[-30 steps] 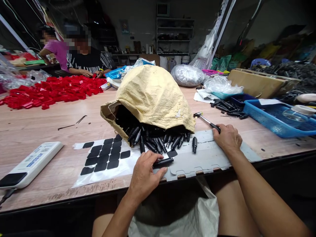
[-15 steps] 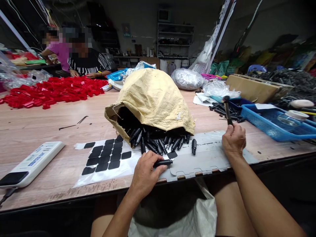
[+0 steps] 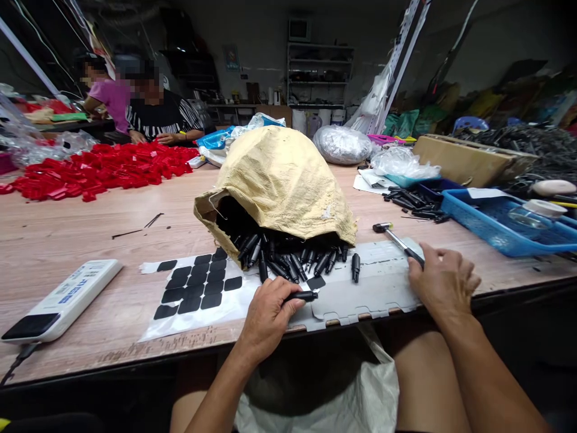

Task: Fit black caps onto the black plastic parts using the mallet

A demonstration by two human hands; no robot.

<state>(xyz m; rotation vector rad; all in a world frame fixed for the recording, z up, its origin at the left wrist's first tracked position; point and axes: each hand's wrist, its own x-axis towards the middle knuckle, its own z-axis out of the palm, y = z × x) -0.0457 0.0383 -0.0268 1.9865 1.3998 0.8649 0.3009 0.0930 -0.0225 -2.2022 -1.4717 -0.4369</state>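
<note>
The small black tube-shaped piece [image 3: 301, 296] lies flat and sideways on the grey sheet [image 3: 360, 300], one end pinched by my left hand [image 3: 268, 316]. The little hammer [image 3: 399, 242], with metal head and black grip, lies flat on the same sheet. Its head points away to the left and its grip is held in my right hand [image 3: 444, 282].

L hand [image 3: 265, 316], R hand [image 3: 444, 282], forearms, thighs bare.

Workbench surroundings, long wooden table [image 3: 90, 240].
Tan woven sack [image 3: 279, 180] lying on its side at centre; white sheet of black pads [image 3: 198, 288] just left of its mouth; white handset [image 3: 63, 300] near left edge; heap of red pieces [image 3: 103, 171] far left, two seated people [image 3: 153, 111] behind it; clear bag [image 3: 342, 144], cardboard box [image 3: 469, 159] and blue tray [image 3: 466, 211] to the right.
</note>
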